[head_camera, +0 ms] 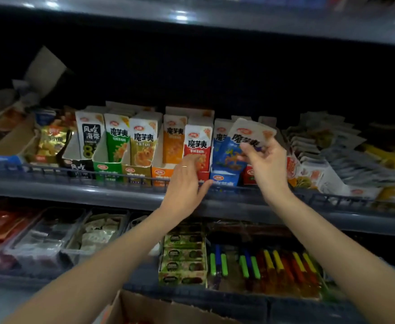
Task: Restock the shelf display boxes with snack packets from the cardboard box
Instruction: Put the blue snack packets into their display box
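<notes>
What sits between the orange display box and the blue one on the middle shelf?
The red display box, seen in the head view, with the left hand touching its front packet. The right hand pinches a white packet nearby.

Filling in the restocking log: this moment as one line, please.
stage: placing packet | right hand: pinches white snack packet by blue display box | left hand: open, at red display box

I see a dim, soft picture: the shelf back point(215, 73) is near black, while glare streaks the upper shelf edge point(180, 17). Edges bow and blur, especially the packets point(355, 155) at far right.
</notes>
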`<state>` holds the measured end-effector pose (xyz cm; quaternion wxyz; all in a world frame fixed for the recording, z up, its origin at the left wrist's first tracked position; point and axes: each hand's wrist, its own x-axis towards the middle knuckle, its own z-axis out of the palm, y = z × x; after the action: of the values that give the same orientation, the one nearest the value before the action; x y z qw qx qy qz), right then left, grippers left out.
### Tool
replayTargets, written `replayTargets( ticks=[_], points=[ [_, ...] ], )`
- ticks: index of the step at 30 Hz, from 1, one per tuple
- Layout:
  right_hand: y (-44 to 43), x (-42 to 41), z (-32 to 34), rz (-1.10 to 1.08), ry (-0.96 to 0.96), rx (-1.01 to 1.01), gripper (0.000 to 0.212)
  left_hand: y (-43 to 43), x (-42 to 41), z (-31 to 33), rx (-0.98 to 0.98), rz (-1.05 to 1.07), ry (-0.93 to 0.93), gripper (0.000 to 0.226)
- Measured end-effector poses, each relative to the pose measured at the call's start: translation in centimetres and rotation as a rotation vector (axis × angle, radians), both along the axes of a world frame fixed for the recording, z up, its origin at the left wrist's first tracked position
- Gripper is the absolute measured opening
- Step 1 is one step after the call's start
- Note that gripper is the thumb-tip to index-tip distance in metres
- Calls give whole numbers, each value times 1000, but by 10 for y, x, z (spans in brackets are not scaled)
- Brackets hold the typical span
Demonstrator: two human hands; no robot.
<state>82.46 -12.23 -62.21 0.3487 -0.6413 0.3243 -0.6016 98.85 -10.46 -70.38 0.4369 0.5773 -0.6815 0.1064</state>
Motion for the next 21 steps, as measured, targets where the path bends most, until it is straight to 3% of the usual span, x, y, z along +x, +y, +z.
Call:
replayTargets(
  ticks=[3, 6, 9, 14, 19, 21],
  points=[
    [-19, 0, 7, -11, -60, -25, 17, -21, 13, -11, -109, 107, -396, 44],
    [-40, 3, 13, -9, -86, -10, 15, -34, 15, -25, -116, 122, -605, 38],
    [-61, 3, 12, -8, -55, -2, 9, -36, 16, -39, -133, 141, -590, 43],
    [-92, 7, 6, -46, 13, 13, 17, -39, 17, -42, -181, 153, -585, 46],
    [-111, 18, -8, -81, 272, -23, 14, -41, 17, -44, -182, 181, -593, 46],
    [-116, 21, -14, -91, 379, -36, 3, -41, 17, -44, -178, 193, -600, 47]
  ],
)
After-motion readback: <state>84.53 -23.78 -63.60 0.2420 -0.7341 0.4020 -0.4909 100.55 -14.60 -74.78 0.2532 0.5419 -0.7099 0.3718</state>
